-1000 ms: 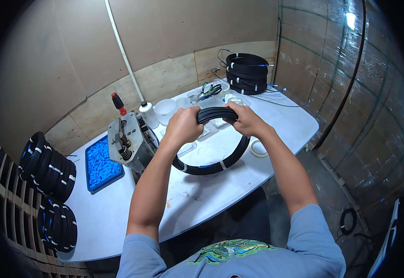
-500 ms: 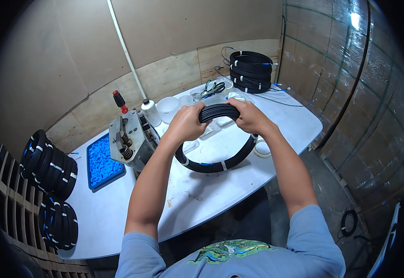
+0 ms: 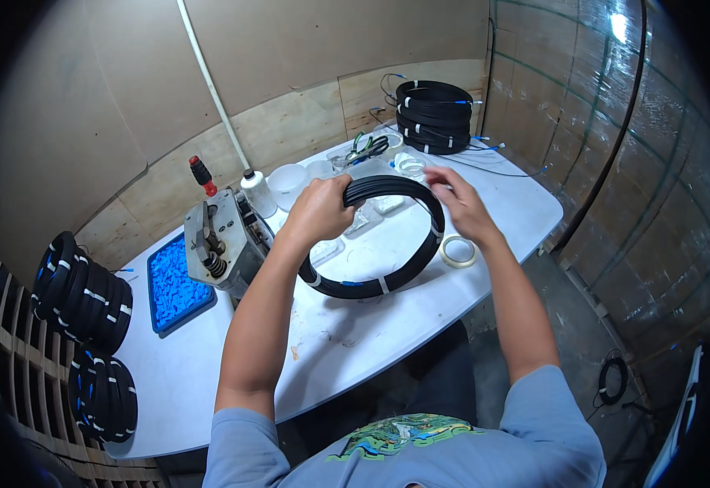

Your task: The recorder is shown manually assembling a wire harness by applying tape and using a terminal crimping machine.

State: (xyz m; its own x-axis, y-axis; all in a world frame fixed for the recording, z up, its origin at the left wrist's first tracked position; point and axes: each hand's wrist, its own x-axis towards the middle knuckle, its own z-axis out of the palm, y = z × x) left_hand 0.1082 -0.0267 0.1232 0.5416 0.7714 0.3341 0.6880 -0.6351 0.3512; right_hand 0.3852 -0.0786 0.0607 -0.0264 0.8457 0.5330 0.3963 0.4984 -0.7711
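Observation:
A coil of black cable (image 3: 410, 275), bound with white ties, is held up over the white table. My left hand (image 3: 322, 210) is wrapped round its upper left part. My right hand (image 3: 457, 203) is off the coil, just beyond its upper right side, with fingers apart and slightly blurred. A small blue piece shows on the coil's lower edge. Beneath and behind the coil lie small clear packets (image 3: 387, 203). Close to my right hand, a roll of pale tape (image 3: 458, 251) lies flat on the table.
A metal bench machine (image 3: 226, 244) stands left of my left forearm, by a blue tray (image 3: 178, 325) of small blue pieces. A white bottle (image 3: 256, 193), round tubs (image 3: 287, 185) and pliers (image 3: 363, 146) sit behind. Black coils are stacked back right (image 3: 434, 118) and far left (image 3: 87, 297).
My right hand has let go of the coil and opened beside it. My left hand keeps its hold. The view has shifted slightly.

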